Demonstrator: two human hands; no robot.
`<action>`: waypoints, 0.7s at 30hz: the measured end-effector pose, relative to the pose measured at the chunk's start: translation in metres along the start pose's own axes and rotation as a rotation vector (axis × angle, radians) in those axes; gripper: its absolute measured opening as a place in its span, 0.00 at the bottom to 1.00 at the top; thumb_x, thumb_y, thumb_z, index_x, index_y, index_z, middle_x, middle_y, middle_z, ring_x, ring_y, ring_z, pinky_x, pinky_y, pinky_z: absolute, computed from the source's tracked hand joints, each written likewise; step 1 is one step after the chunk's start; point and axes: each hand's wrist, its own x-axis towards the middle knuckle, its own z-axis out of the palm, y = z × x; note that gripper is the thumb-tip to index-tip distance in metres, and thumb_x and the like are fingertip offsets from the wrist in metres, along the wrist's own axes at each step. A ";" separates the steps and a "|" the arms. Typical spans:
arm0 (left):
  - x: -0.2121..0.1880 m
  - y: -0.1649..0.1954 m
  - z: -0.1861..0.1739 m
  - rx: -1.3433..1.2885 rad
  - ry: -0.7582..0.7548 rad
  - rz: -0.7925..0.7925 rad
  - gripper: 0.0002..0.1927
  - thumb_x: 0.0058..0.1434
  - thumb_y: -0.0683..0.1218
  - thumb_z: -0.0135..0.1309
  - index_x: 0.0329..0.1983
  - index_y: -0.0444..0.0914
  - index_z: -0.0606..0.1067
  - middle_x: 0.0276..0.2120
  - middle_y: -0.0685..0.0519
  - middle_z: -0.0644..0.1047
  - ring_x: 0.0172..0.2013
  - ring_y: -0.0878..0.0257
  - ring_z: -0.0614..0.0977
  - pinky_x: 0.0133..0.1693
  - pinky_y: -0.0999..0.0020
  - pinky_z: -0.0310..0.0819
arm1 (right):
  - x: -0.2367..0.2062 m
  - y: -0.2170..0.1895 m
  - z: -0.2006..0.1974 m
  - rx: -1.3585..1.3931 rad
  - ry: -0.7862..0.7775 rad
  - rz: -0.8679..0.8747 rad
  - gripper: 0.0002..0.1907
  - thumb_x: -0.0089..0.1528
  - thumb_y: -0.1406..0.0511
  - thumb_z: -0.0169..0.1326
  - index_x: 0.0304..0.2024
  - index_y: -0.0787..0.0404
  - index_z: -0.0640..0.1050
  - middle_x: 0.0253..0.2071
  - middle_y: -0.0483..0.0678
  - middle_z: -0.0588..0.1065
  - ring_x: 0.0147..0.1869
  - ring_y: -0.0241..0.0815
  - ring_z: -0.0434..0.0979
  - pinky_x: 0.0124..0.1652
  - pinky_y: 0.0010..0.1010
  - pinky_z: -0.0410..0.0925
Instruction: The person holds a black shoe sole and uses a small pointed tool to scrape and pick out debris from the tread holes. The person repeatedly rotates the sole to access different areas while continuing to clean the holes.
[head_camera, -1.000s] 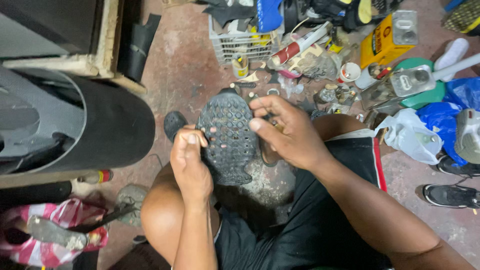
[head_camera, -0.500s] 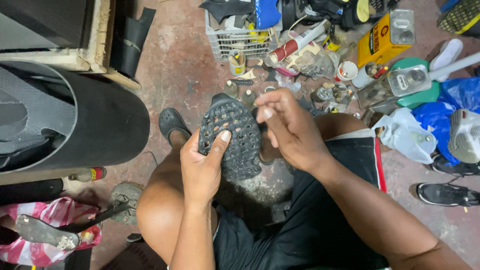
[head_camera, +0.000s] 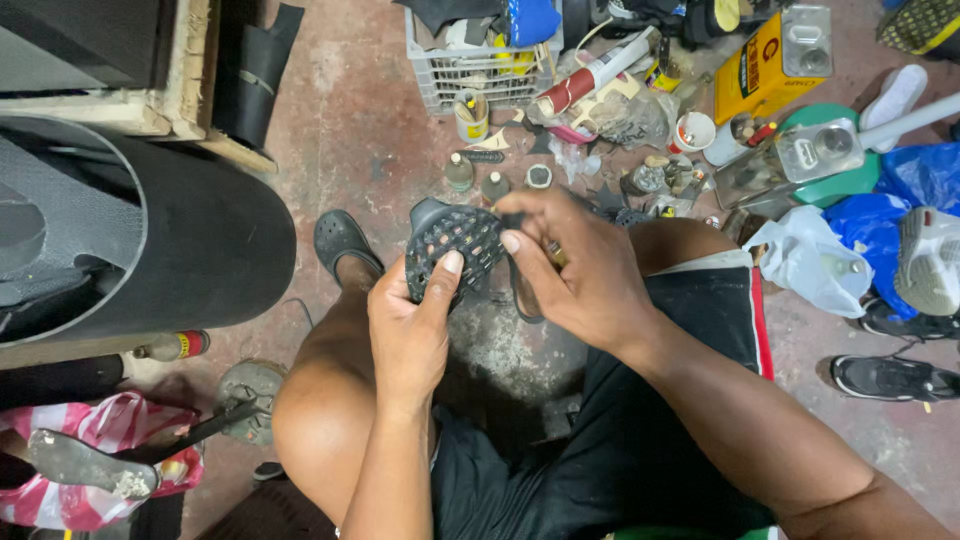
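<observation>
The sole (head_camera: 452, 243) is largely covered by the left hand (head_camera: 410, 335) and right hand (head_camera: 580, 275) (its lower half unseen); the crate (head_camera: 470, 75) is cut off at the top edge.

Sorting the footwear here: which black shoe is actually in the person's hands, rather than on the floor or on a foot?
The perforated black shoe, gripped by the left hand and right hand. The black sneaker lies on the floor; the black clog is on the foot.

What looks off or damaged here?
The black studded sole is loose from any shoe, held in both hands: left hand, right hand. The floor is stained, with bottles and scraps scattered beside the white crate.
</observation>
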 end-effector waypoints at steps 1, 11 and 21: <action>0.000 0.000 0.000 -0.026 -0.009 -0.013 0.08 0.70 0.42 0.55 0.46 0.32 0.80 0.38 0.58 0.81 0.38 0.73 0.76 0.43 0.75 0.72 | 0.000 0.002 -0.001 -0.016 -0.009 -0.048 0.12 0.67 0.65 0.58 0.53 0.59 0.76 0.33 0.46 0.75 0.34 0.37 0.79 0.35 0.30 0.71; -0.003 0.017 0.011 0.042 0.002 0.060 0.13 0.64 0.40 0.59 0.50 0.36 0.73 0.41 0.57 0.78 0.41 0.72 0.77 0.45 0.75 0.72 | 0.008 0.037 -0.004 0.790 -0.441 0.388 0.05 0.69 0.66 0.54 0.42 0.62 0.76 0.25 0.34 0.66 0.23 0.22 0.57 0.22 0.18 0.52; -0.017 0.044 0.020 0.911 0.264 0.806 0.15 0.54 0.38 0.69 0.41 0.41 0.78 0.41 0.52 0.75 0.47 0.51 0.75 0.51 0.60 0.69 | 0.005 0.034 -0.004 1.106 -0.500 0.471 0.07 0.68 0.65 0.54 0.45 0.62 0.74 0.21 0.34 0.63 0.19 0.22 0.54 0.21 0.18 0.50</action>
